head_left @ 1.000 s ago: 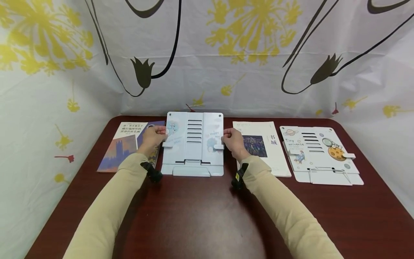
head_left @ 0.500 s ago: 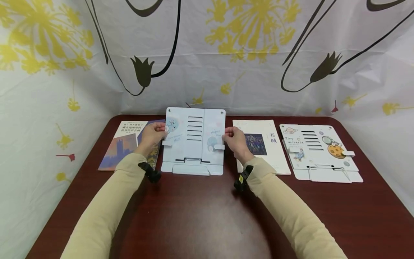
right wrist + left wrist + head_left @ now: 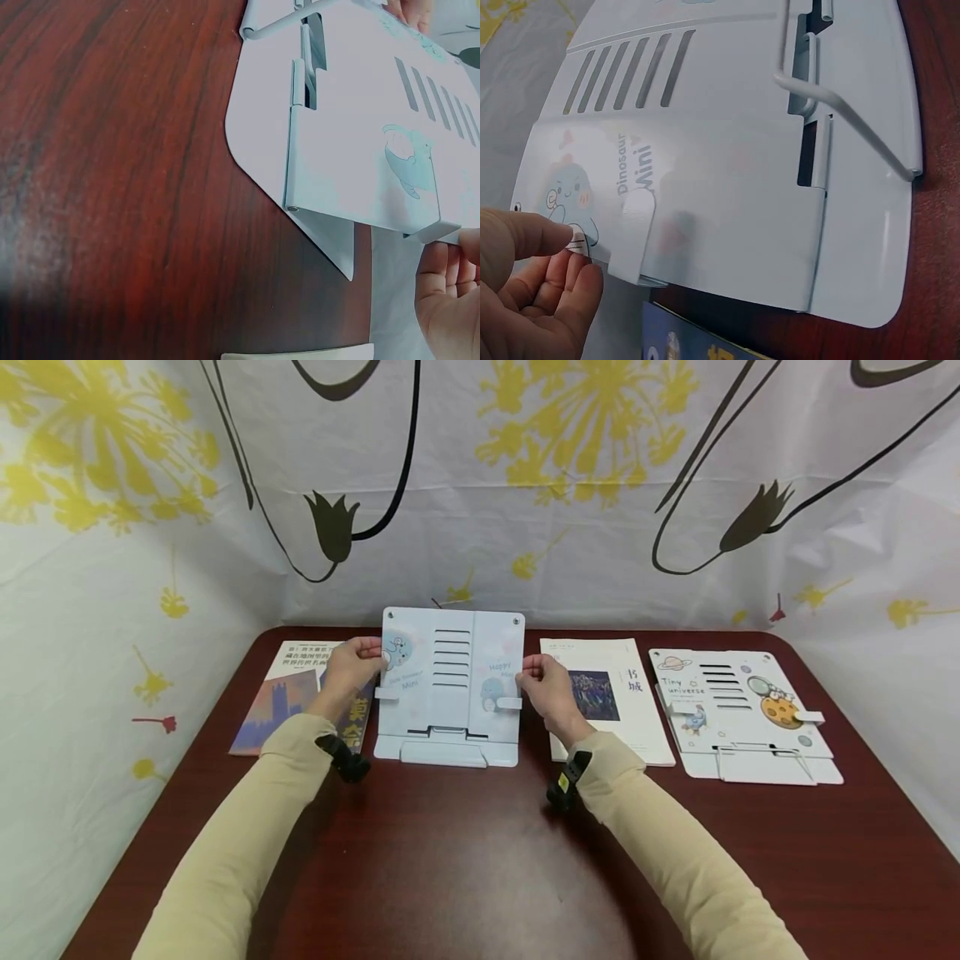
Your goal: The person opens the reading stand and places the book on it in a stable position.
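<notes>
A white metal book stand [image 3: 415, 706] with slots and pale dinosaur drawings is at the back middle of the table. My left hand [image 3: 349, 672] pinches its left edge between thumb and fingers, just above a page clip. In the left wrist view the left thumb [image 3: 547, 234] lies on the printed face. The right hand [image 3: 550, 690] grips the opposite edge; the right wrist view cuts off part of those fingers [image 3: 442, 270]. There the slotted panel [image 3: 352, 150] tilts up from the base plate [image 3: 255, 112], which lies on the table.
A colourful book [image 3: 277, 710] lies left of the stand, partly under my left arm. On the right are a white book [image 3: 637, 727] and a second white stand [image 3: 742, 718] lying flat. A patterned cloth [image 3: 450, 552] hangs behind the dark red table [image 3: 450, 860].
The panel of the book stand has tilted up a little, its top edge rising, both hands moving with it. It rose mostly in the first half second. The books stay put.
</notes>
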Motion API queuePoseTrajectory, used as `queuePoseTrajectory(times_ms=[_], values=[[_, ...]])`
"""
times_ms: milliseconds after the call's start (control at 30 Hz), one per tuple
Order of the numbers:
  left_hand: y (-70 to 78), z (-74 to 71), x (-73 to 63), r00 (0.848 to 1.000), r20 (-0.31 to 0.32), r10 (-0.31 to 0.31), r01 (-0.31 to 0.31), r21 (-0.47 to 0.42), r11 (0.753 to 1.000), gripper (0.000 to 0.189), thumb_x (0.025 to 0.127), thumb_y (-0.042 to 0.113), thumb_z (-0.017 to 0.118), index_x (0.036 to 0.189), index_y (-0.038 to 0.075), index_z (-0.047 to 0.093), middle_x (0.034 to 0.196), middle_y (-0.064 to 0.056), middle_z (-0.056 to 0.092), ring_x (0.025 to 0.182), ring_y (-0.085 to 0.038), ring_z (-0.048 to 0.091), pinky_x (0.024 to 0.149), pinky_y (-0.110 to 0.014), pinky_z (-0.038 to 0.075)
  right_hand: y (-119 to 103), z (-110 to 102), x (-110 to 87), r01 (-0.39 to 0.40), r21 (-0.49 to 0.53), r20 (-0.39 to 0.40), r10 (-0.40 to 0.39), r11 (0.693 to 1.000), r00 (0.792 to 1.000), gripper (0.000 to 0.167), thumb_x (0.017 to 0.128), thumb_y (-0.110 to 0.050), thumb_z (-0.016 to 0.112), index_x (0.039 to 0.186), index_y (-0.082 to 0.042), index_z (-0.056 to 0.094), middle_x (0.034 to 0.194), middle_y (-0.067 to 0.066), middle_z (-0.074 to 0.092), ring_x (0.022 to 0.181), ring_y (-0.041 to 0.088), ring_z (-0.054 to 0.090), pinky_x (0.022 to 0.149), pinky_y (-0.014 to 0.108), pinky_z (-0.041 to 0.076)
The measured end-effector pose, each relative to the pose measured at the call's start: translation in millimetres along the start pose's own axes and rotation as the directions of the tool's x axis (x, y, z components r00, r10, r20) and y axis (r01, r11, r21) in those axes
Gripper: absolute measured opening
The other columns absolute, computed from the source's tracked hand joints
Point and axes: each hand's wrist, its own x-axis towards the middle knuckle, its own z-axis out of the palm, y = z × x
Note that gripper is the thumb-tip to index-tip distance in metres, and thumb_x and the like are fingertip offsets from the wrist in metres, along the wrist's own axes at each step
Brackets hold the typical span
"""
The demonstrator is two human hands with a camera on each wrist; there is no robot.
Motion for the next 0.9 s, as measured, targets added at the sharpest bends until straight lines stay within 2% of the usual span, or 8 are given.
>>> queuePoseTrajectory(times_ms=[67, 167, 233, 333, 500, 633, 800, 900], values=[[3.6, -1.1, 0.5, 0.999, -0.037, 0.024, -0.023, 0.006, 1.0, 0.042, 0.088, 0.005, 0.059, 0.129, -0.001, 0.052, 0.122, -0.018, 0.057, 0.112, -0.027, 0.055, 0.09, -0.031, 0.048, 0.0, -0.4, -0.9, 0.008, -0.003, -0.008, -0.008, 1.0, 1.0, 0.017, 0.093, -0.003, 0.053, 0.11, 0.001, 0.053, 0.095, 0.01, 0.053, 0.08, 0.017, 0.046, 0.064, 0.022, 0.042], [11.4, -3.2, 1.8, 0.985, -0.121, 0.12, -0.114, 0.056, 0.992, 0.046, 0.088, 0.009, 0.061, 0.131, -0.001, 0.05, 0.126, -0.018, 0.056, 0.116, -0.029, 0.054, 0.096, -0.037, 0.046, -0.5, -0.8, -3.1, 0.018, 0.007, -0.015, -0.017, 1.0, 1.0, 0.017, 0.093, -0.003, 0.053, 0.109, 0.002, 0.053, 0.095, 0.01, 0.053, 0.08, 0.017, 0.046, 0.064, 0.022, 0.042], [19.9, -3.5, 2.1, 0.962, -0.17, 0.216, -0.198, 0.117, 0.973, 0.046, 0.089, 0.012, 0.062, 0.132, 0.0, 0.051, 0.128, -0.017, 0.055, 0.118, -0.03, 0.053, 0.098, -0.038, 0.044, -0.4, -1.0, -4.5, 0.023, 0.014, -0.017, -0.022, 1.0, 1.0, 0.016, 0.093, -0.002, 0.053, 0.109, 0.001, 0.053, 0.095, 0.01, 0.053, 0.081, 0.018, 0.046, 0.065, 0.022, 0.043], [37.4, 0.7, 2.1, 0.908, -0.191, 0.372, -0.332, 0.212, 0.919, 0.043, 0.087, 0.011, 0.064, 0.128, 0.0, 0.054, 0.127, -0.017, 0.055, 0.118, -0.03, 0.051, 0.099, -0.039, 0.042, 0.2, -1.7, -6.1, 0.032, 0.021, -0.027, -0.031, 0.999, 0.999, 0.016, 0.092, -0.002, 0.053, 0.108, 0.002, 0.053, 0.094, 0.01, 0.053, 0.081, 0.018, 0.047, 0.065, 0.023, 0.043], [69.2, 19.1, -1.7, 0.843, -0.079, 0.532, -0.493, 0.28, 0.824, 0.038, 0.086, 0.008, 0.066, 0.122, 0.0, 0.059, 0.121, -0.017, 0.059, 0.113, -0.03, 0.053, 0.098, -0.039, 0.041, -0.5, -2.6, -10.3, 0.048, 0.018, -0.048, -0.047, 0.999, 0.998, 0.015, 0.093, -0.003, 0.054, 0.107, 0.001, 0.053, 0.095, 0.011, 0.053, 0.081, 0.019, 0.047, 0.066, 0.024, 0.043], [84.6, 37.2, -4.6, 0.823, 0.033, 0.568, -0.551, 0.294, 0.781, 0.036, 0.087, 0.01, 0.067, 0.12, 0.0, 0.06, 0.119, -0.016, 0.06, 0.111, -0.029, 0.054, 0.096, -0.039, 0.042, -1.8, -1.0, -14.2, 0.058, 0.01, -0.056, -0.057, 0.998, 0.997, 0.015, 0.093, -0.004, 0.055, 0.107, 0.001, 0.054, 0.095, 0.011, 0.054, 0.082, 0.019, 0.047, 0.066, 0.025, 0.043], [98.6, 55.6, -7.4, 0.818, 0.134, 0.559, -0.57, 0.318, 0.758, 0.034, 0.087, 0.011, 0.067, 0.12, 0.001, 0.061, 0.118, -0.014, 0.061, 0.112, -0.027, 0.055, 0.095, -0.038, 0.044, -2.7, 0.8, -16.8, 0.071, -0.01, -0.076, -0.072, 0.997, 0.994, 0.013, 0.092, -0.004, 0.056, 0.105, 0.0, 0.054, 0.095, 0.011, 0.055, 0.081, 0.019, 0.048, 0.065, 0.023, 0.043], [104.7, 63.3, -7.7, 0.808, 0.202, 0.553, -0.587, 0.346, 0.732, 0.034, 0.088, 0.012, 0.066, 0.12, 0.003, 0.062, 0.12, -0.011, 0.061, 0.114, -0.025, 0.054, 0.096, -0.036, 0.044, -3.2, 0.7, -18.6, 0.085, -0.012, -0.086, -0.086, 0.996, 0.993, 0.013, 0.092, -0.003, 0.056, 0.104, 0.001, 0.055, 0.094, 0.012, 0.056, 0.08, 0.018, 0.048, 0.063, 0.022, 0.042]])
